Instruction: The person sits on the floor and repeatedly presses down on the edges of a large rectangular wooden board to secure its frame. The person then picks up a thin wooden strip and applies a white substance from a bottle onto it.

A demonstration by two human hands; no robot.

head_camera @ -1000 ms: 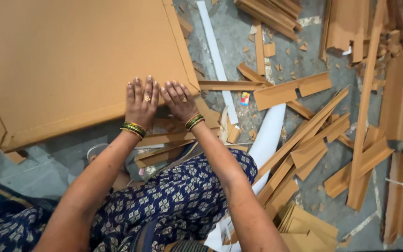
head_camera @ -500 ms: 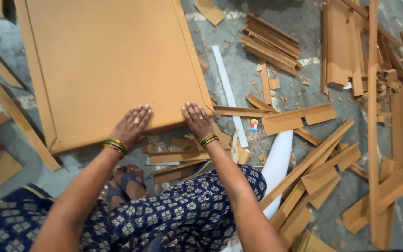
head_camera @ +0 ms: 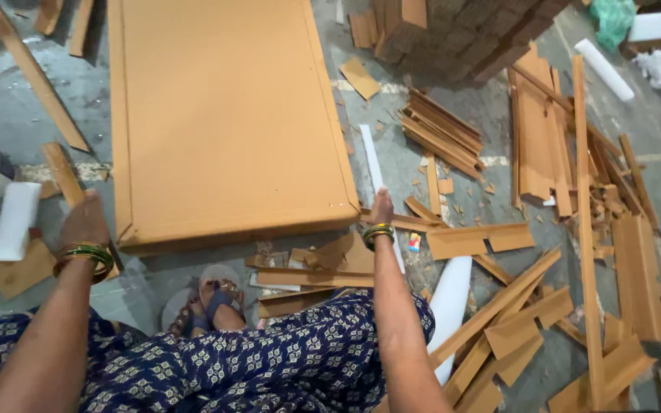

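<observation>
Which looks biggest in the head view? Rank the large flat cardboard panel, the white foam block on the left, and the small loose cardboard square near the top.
1. Large flat cardboard panel, by far the biggest.
2. White foam block.
3. Small cardboard square, though it lies farther from the camera, so the gap with the foam block is unsure.

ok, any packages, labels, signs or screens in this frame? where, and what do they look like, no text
Large flat cardboard package: on the floor ahead, long brown rectangle; left hand and right hand at its two near corners.
Small label or card: on the floor right of the right hand, tiny, white with red and blue.
Stack of corrugated cardboard: top centre, brown, ridged edges.
No signs or screens visible.
</observation>
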